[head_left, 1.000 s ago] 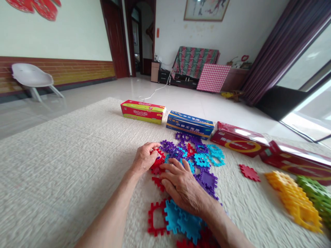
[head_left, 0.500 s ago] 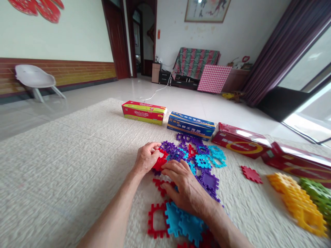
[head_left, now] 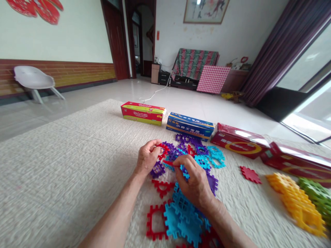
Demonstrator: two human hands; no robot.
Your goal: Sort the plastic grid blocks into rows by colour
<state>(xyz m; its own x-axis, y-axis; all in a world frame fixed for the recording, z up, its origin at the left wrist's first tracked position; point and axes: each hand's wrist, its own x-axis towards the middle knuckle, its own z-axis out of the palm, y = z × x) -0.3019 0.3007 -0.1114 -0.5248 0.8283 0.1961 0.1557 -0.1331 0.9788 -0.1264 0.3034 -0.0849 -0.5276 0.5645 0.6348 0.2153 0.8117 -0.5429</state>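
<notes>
My left hand (head_left: 149, 156) is closed on a red puzzle piece (head_left: 163, 151) with an open middle, held over the far part of a pile. Between the thumb and fingers of my right hand (head_left: 193, 177) is another red puzzle piece (head_left: 168, 163), seen nearly edge-on. Around and below them lie purple puzzle pieces (head_left: 157, 169) and light-blue puzzle pieces (head_left: 203, 162). Closer to me rest a red triangular piece (head_left: 162, 187), a red square frame piece (head_left: 148, 225) and several overlapping blue pieces (head_left: 170, 220). My right hand and forearm hide part of the pile.
Behind the pile stand a red-and-yellow box (head_left: 142, 115), a blue box (head_left: 190, 126) and two dark-red boxes (head_left: 239, 142). On the right are a flat red piece (head_left: 250, 174), a yellow stack (head_left: 294, 203) and green pieces (head_left: 317, 196). All rest on a cream mat (head_left: 77, 165).
The red pieces have come apart: one is in my left hand, one in my right. My right hand has moved right and lifted, uncovering the red triangular piece and some blue and purple ones.
</notes>
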